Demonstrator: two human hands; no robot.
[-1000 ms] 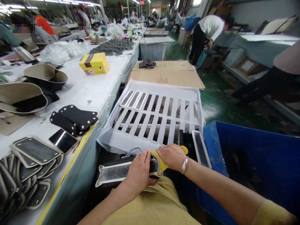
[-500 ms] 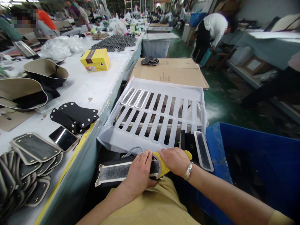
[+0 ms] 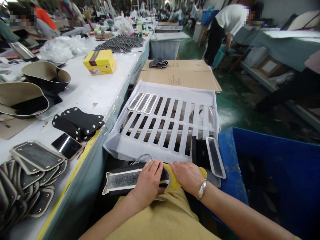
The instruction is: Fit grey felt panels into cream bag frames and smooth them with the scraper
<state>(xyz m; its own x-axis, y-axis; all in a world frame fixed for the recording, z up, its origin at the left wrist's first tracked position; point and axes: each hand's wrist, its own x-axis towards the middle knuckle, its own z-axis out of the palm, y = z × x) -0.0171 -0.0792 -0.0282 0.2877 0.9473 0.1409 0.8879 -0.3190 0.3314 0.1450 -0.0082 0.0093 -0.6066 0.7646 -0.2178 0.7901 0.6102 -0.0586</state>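
Note:
In front of my lap lies a black bag-like piece (image 3: 117, 191) with a grey, pale-edged strip (image 3: 122, 180) along its upper face. My left hand (image 3: 148, 178) is closed over the right part of this piece, fingers together on top. My right hand (image 3: 188, 176) grips a flat yellow tool (image 3: 172, 180) with a curved edge, held against the right end of the piece. Its rounded yellow end (image 3: 203, 172) sticks out past my fingers. The contact under the tool is partly hidden. A loose pale-edged strip (image 3: 215, 157) leans to the right.
A white slotted rack (image 3: 142, 148) with three pale-edged strips (image 3: 143, 102) stands ahead, before cardboard (image 3: 180, 75). A blue bin (image 3: 233, 160) is at right. On the left table are stacked dark panels (image 3: 38, 156), a phone (image 3: 67, 146) and a yellow box (image 3: 100, 62). A person (image 3: 228, 23) bends beyond.
The yellow tool has shifted slightly at the right end of the black piece, where more dark material now shows. My left hand keeps its place. The view has tilted a little.

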